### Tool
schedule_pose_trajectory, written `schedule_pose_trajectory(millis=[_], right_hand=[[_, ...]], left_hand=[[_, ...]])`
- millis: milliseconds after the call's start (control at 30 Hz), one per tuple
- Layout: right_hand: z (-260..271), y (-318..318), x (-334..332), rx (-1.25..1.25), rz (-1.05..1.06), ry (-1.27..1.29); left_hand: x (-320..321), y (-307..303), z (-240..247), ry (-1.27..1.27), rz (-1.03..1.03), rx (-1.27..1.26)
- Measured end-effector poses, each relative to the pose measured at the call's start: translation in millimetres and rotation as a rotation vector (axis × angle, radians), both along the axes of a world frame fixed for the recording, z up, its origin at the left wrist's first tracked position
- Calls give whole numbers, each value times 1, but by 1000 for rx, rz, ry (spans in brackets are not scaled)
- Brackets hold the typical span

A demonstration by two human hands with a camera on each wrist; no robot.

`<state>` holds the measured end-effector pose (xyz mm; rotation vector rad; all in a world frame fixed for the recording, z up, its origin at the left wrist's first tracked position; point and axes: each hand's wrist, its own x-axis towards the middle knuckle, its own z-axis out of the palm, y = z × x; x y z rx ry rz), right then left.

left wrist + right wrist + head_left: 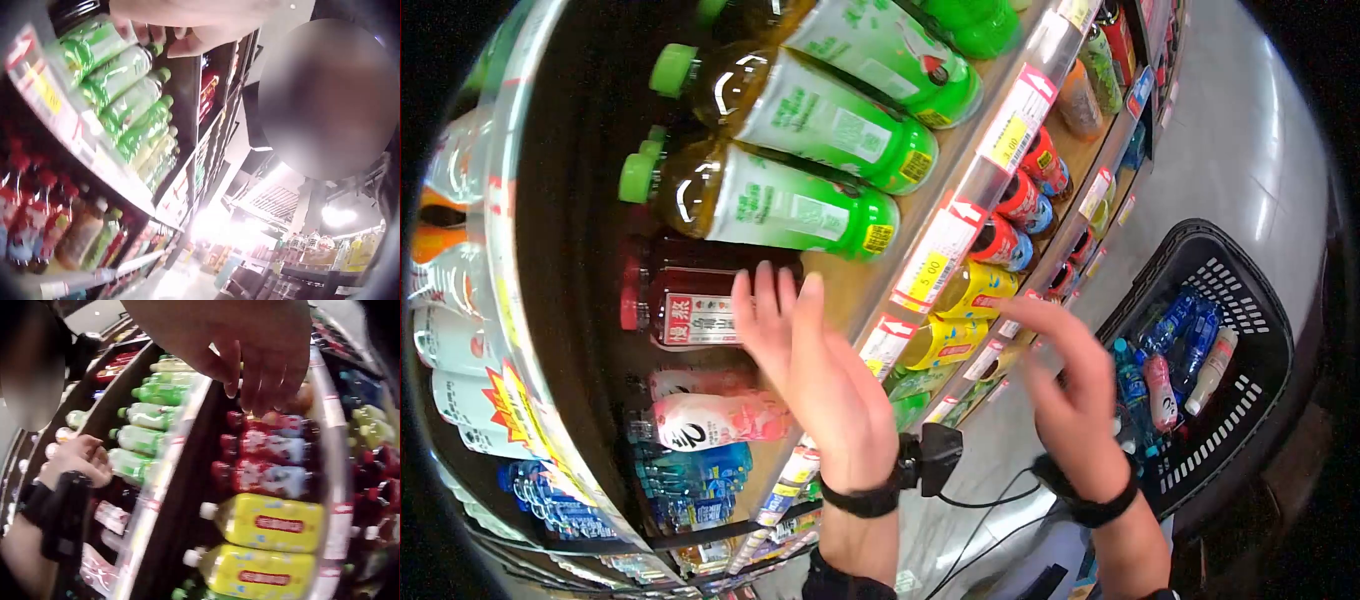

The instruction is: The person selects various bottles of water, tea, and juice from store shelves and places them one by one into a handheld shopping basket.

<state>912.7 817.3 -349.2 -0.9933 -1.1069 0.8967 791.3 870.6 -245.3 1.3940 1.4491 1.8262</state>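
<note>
Dark-red bottle stands on shelf near left hand, fingers straight; right hand, farther right, fingers loosely bent, apart.

Green-capped bottles with green-and-white labels in a row on the shelf, price strip along its edge, yellow tags reading 5.00 and 3.00. Red-labelled bottles one shelf down. Pink bottles next to blue-labelled bottles. Red-and-yellow starburst sign at another shelf's edge. Shiny grey floor. Left wrist view: bright ceiling light, blurry stocked shelves across the aisle.
</note>
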Motion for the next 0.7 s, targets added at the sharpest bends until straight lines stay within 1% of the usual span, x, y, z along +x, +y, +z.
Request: schedule_pose_trajectory(millis=[33,67,100,133,200,267,300,400,433,467,533,567,600,667,700], right_hand=[[22,12,-15,109,2,-37],[41,24,-30,188,27,-53],[57,35,-44,201,89,-72],[70,45,-55,274,57,-125],[83,63,-73,350,-105,-255],[91,68,-76,305,-78,-283],[94,71,-71,287,-58,-312],[97,71,-56,267,41,-339],[97,70,-54,254,136,-250],[95,69,-55,277,153,-208],[91,67,-55,325,195,-113],[88,65,-52,275,277,-39],[85,63,-49,281,324,-15],[79,58,-43,290,413,51],[75,54,-38,316,434,97]], left_hand=[[-4,6,5,-29,-30,-45],[-12,13,9,-63,-123,-90],[-15,17,12,-65,-191,-118],[-18,20,13,-68,-256,-147],[-29,25,15,-59,-304,-150],[-33,36,18,-92,-347,-154],[-34,42,19,-63,-362,-147],[-24,39,26,-5,-313,-175],[-20,37,29,-2,-277,-162],[-20,39,28,-39,-264,-174],[-18,44,23,78,-140,-88],[-15,49,21,154,-65,-36],[-13,48,19,76,-64,-49],[-4,42,17,68,52,-88],[0,33,17,178,120,-117]])
